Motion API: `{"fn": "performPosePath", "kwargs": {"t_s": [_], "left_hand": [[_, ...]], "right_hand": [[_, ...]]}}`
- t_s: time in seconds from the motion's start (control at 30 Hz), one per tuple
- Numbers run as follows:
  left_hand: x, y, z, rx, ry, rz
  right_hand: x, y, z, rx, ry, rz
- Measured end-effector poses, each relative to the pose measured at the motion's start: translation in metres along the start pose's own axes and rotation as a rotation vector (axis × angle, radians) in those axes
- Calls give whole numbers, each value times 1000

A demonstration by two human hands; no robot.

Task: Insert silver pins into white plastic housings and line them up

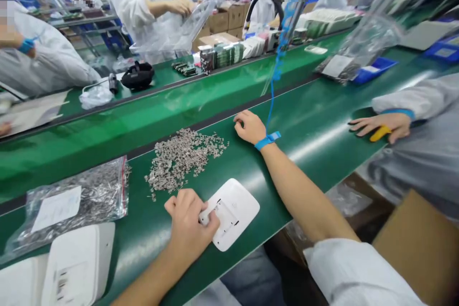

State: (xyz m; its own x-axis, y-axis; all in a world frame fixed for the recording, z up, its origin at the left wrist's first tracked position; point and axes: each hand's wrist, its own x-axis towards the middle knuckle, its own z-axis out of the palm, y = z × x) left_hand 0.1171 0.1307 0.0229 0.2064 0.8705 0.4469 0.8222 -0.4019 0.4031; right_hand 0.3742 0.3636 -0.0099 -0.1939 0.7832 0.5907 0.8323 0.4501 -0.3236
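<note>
A white plastic device housing (247,205) lies tilted on the green work surface, its battery-like recess facing up. My left hand (190,217) grips the near-left edge of this housing, thumb over the edge and fingers curled at its side. Beyond it is a heap of small shiny metal parts (182,158), too fine to name exactly. To the right of the heap, my right hand (250,126) rests close to the belt's edge with its fingers curled in; what they hold, if anything, is hidden. A blue wrist strap (267,140) with a coiled cord circles my right wrist.
At left lie a clear bag of metal parts (96,196) and white housings (77,263). A co-worker's hand (382,124) with a yellow finger cover rests at right. A blue tray (375,69) and a bag lie farther back. A blue coiled cord (285,19) hangs down ahead.
</note>
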Motion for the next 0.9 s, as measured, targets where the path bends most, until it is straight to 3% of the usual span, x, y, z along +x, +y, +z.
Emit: {"fn": "performPosePath", "kwargs": {"t_s": [0.33, 0.7, 0.8, 0.9], "left_hand": [[0, 3, 0, 12, -99, -99], [0, 5, -5, 98, -115, -54], [-9, 0, -18, 201, -129, -31], [-34, -18, -39, 279, -108, -43]], "right_hand": [[-4, 53, 1, 114, -250, -88], [-3, 46, -3, 85, -124, 85], [-1, 42, -8, 130, -13, 137], [1, 42, -8, 224, 141, 221]]}}
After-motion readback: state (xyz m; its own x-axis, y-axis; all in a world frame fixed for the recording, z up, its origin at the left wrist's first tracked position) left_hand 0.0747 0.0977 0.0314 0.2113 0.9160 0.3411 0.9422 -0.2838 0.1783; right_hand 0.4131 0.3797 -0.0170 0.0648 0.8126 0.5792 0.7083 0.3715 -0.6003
